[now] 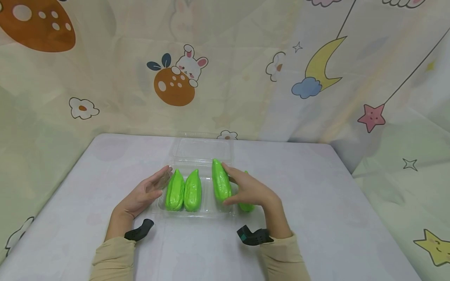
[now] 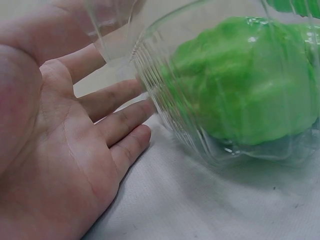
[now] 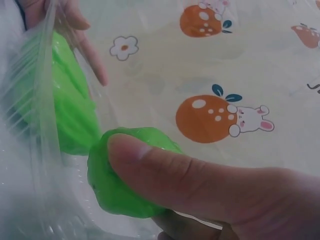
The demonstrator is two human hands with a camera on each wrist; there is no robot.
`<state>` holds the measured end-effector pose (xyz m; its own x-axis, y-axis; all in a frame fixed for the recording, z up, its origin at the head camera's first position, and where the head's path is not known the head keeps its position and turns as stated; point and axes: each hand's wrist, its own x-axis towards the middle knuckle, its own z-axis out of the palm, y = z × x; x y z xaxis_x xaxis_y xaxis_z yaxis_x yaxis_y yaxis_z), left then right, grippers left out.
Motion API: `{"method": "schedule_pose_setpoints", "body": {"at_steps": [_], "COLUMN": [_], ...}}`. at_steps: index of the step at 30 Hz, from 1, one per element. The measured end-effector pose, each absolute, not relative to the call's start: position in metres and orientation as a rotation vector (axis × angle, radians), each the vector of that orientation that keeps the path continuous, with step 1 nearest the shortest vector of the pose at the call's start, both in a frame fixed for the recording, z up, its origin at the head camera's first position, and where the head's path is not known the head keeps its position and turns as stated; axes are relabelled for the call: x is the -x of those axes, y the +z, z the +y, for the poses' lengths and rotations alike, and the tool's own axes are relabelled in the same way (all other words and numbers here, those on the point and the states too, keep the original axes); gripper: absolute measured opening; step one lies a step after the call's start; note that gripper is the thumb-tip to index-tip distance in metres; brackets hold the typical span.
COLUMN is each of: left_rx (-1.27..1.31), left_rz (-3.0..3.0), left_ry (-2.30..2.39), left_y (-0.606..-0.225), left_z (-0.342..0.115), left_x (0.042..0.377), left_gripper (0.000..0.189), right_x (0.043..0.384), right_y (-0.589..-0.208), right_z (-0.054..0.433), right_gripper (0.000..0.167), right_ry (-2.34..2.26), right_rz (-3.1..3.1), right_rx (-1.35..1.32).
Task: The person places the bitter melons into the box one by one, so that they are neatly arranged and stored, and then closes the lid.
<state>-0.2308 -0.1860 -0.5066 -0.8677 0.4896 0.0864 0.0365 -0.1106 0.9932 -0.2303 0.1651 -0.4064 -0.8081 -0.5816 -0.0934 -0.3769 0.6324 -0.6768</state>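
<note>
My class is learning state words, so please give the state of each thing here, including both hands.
Clear container: open
Lid: folded back behind the container
Leftmost green piece: lying in the container
Second green piece: lying beside it
Third green piece: held
Fourth green piece: outside the container, partly hidden
Left hand: open, at the container's side
Right hand: gripping the third piece
</note>
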Motion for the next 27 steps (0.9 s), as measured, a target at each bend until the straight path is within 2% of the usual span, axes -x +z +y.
{"method": "schedule_pose_setpoints", "body": {"at_steps": [14,27], "left_rx": [-0.569,-0.583], "left_rz": [1.861,1.87], "left_ry": [2.049,2.049], "left_y": [-0.508,-0.508], "left_z": [-0.187,-0.186], "left_x": [0.231,0.231], "left_gripper": [0.075,0.076], "right_x": [0.229,0.226], "right_y": [-0.41,-0.413], "right_z": [0.15,0.137], "right_gripper": [0.11,0.111], "right_ry": [-0.854,-0.723], "right_rz": [2.65,2.697], "right_rx": [0.806,0.732]}}
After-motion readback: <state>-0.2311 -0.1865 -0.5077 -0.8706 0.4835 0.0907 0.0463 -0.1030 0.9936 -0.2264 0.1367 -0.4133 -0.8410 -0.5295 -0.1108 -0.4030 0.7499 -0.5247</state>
